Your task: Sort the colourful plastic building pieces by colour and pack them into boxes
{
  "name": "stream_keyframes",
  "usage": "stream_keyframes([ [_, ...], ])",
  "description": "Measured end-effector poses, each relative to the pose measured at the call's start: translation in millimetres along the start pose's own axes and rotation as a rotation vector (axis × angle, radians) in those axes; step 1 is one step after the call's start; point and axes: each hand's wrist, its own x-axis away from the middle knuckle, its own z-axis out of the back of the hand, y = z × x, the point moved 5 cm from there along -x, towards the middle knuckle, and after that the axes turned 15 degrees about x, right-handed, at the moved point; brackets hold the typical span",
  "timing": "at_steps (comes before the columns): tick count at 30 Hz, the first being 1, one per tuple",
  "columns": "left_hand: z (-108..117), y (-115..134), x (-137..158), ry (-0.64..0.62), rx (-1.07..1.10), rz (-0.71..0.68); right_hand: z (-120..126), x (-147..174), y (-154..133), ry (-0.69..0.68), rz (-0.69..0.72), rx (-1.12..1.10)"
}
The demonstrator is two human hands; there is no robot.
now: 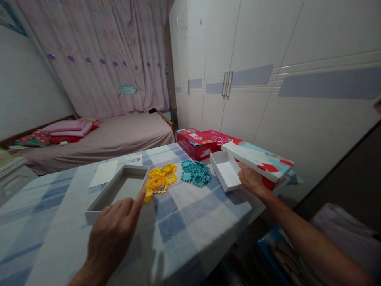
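Note:
My left hand (114, 232) is over the near right corner of a shallow grey box (88, 216). Its index finger stretches toward a heap of yellow interlocking plastic pieces (162, 177), while the other fingers bend and their tips are hidden. Whether the fingertip touches a yellow piece, I cannot tell. On the right, my right hand (250, 177) grips the side wall of a small white box (225, 169), which has no lid on. Between the two boxes, beside the yellow heap, lies a heap of teal interlocking plastic pieces (196, 173).
A blue-and-white checked cloth (175, 222) covers the table. Red cartons (195, 143) and a long white-and-red carton (258, 159) stand at the right back. A white sheet (103, 173) lies behind the grey box. Beyond are a bed (125, 131) and a wardrobe (253, 51).

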Motion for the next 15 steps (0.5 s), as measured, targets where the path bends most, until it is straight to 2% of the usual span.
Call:
stream_keyframes([
  [4, -21.8, -53.6, 43.2, -0.059, 0.025, 0.154, -13.9, 0.0, 15.1, -0.01, -0.007, 0.065],
  [6, -29.8, -67.6, 58.2, -0.08, 0.064, 0.219, -9.4, 4.5, 12.6, 0.064, 0.032, 0.076],
  [8, -34.7, -73.5, 67.6, -0.096, 0.099, 0.265, -0.9, 12.4, 4.2, 0.16, 0.087, 0.077],
  [10, -38.2, -73.3, 72.6, -0.123, 0.093, 0.282, 4.6, 22.4, -8.0, 0.2, 0.148, 0.07],
  [13, -42.5, -68.7, 74.5, -0.17, 0.082, 0.288, 3.1, 34.8, -25.9, 0.156, 0.236, 0.087],
  [15, -42.2, -66.1, 72.1, -0.145, 0.119, 0.296, -1.1, 37.2, -30.2, 0.111, 0.253, 0.099],
])
